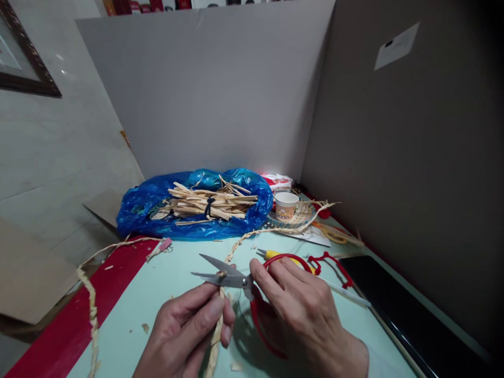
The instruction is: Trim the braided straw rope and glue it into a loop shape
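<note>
Between the thumb and fingers of my left hand (192, 323) is a braided straw cord (215, 341), pale and twisted. It runs from the bottom edge up past the fingers and on toward the paper cup at the back. My right hand (303, 310) grips red-handled scissors (232, 280) with its fingers in the loops. The blades are spread and point left, just above my left fingertips, with the cord lying between them. Whether the blades touch the cord I cannot tell.
A blue plastic bag (145, 205) holds a tied straw bundle (220, 202). Behind my right hand are a paper cup (286, 206), yellow-handled pliers (271, 254) and red cord (342, 270). A dark flat panel (394, 304) lies right. A pink-tagged clip (163, 247) and cord lie left. Grey boards (220, 94) stand around.
</note>
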Demonstrator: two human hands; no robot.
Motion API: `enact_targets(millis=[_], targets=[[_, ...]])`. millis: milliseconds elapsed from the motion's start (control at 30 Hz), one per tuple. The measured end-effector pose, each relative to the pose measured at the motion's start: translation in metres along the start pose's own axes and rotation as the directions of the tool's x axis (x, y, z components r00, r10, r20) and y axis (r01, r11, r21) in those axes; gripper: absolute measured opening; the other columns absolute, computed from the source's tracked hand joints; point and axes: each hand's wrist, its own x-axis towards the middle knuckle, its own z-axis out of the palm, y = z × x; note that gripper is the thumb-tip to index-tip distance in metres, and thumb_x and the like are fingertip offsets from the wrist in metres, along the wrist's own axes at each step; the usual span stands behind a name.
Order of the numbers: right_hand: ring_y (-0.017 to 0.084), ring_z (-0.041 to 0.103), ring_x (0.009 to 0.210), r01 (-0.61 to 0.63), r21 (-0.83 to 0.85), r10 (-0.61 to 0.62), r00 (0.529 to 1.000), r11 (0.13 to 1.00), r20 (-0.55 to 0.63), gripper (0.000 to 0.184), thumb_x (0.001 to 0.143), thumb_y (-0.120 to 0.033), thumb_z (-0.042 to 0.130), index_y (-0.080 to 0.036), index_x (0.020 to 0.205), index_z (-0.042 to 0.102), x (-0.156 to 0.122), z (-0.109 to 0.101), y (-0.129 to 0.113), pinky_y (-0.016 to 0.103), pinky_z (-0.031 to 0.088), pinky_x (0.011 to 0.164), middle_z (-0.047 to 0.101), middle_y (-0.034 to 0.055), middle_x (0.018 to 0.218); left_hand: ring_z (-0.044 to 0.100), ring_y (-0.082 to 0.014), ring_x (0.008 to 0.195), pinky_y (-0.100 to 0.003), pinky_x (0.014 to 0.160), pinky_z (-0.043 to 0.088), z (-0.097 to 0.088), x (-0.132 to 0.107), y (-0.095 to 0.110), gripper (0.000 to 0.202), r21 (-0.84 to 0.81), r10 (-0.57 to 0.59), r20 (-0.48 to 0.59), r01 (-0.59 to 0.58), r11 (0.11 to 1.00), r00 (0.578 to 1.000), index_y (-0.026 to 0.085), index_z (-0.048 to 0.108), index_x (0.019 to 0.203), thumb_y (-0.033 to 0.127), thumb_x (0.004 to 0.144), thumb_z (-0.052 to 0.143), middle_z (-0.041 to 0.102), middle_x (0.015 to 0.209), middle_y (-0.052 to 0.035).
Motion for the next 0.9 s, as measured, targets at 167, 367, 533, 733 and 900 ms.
enact_targets(millis=[167, 367, 533, 733, 900], targets=[[0.018, 0.048, 0.062, 0.005, -0.012, -0.005, 1.000, 1.000, 0.030, 0.026, 0.089, -0.006, 0.046, -0.007, 0.112, 0.059, -0.003, 0.002, 0.001, 0.030, 0.033, 0.056, 0.057, 0.0043, 0.069, 0.049, -0.0112, 0.059, -0.021, 0.061, 0.044, 0.002, 0.000, -0.001, 0.011, -0.069, -0.009, -0.072, 0.004, 0.998, 0.997, 0.015, 0.076, 0.067, 0.025, 0.067, 0.082, 0.063, 0.061, -0.0011], [0.017, 0.050, 0.060, -0.308, 0.344, 0.237, 0.943, 0.887, 0.234, 0.014, 0.087, -0.015, 0.046, -0.018, 0.094, 0.059, 0.001, 0.001, 0.005, 0.028, 0.035, 0.054, 0.058, 0.0021, 0.071, 0.054, -0.0121, 0.061, -0.023, 0.065, 0.045, 0.000, -0.002, 0.002, 0.027, -0.106, 0.030, -0.071, -0.037, 0.994, 0.997, 0.021, 0.079, 0.094, 0.026, 0.068, 0.082, 0.067, 0.062, -0.0011], [0.014, 0.056, 0.066, -0.635, 0.703, 0.526, 0.737, 0.321, 0.425, 0.011, 0.089, -0.032, 0.061, -0.023, 0.091, 0.054, 0.014, 0.000, 0.007, 0.025, 0.045, 0.063, 0.063, -0.0013, 0.078, 0.046, -0.0085, 0.051, -0.020, 0.049, 0.036, -0.002, 0.001, -0.005, 0.009, -0.090, -0.104, 0.075, 0.110, 0.990, 0.992, 0.018, 0.075, 0.083, 0.020, 0.074, 0.073, 0.062, 0.065, -0.0017], [0.013, 0.062, 0.074, -0.522, 0.827, 0.579, 0.616, -0.208, 0.534, 0.036, 0.075, -0.031, 0.079, -0.023, 0.094, 0.049, 0.020, -0.002, 0.008, 0.021, 0.048, 0.068, 0.067, -0.0029, 0.081, 0.017, -0.0028, 0.043, -0.018, 0.041, 0.015, 0.001, 0.004, -0.009, 0.027, 0.014, -0.202, 0.119, 0.201, 0.979, 0.972, 0.016, 0.074, 0.078, 0.041, 0.068, 0.080, 0.053, 0.054, 0.0035], [0.008, 0.056, 0.062, -0.520, 0.817, 0.600, 0.579, -0.250, 0.552, 0.037, 0.077, -0.034, 0.078, -0.023, 0.096, 0.048, 0.021, -0.007, 0.009, 0.018, 0.045, 0.058, 0.065, -0.0046, 0.078, 0.017, -0.0033, 0.042, -0.018, 0.040, 0.012, 0.004, 0.001, -0.002, 0.042, 0.194, -0.206, 0.051, 0.193, 0.962, 0.977, 0.016, 0.074, 0.078, 0.055, 0.065, 0.078, 0.043, 0.046, 0.0070]])
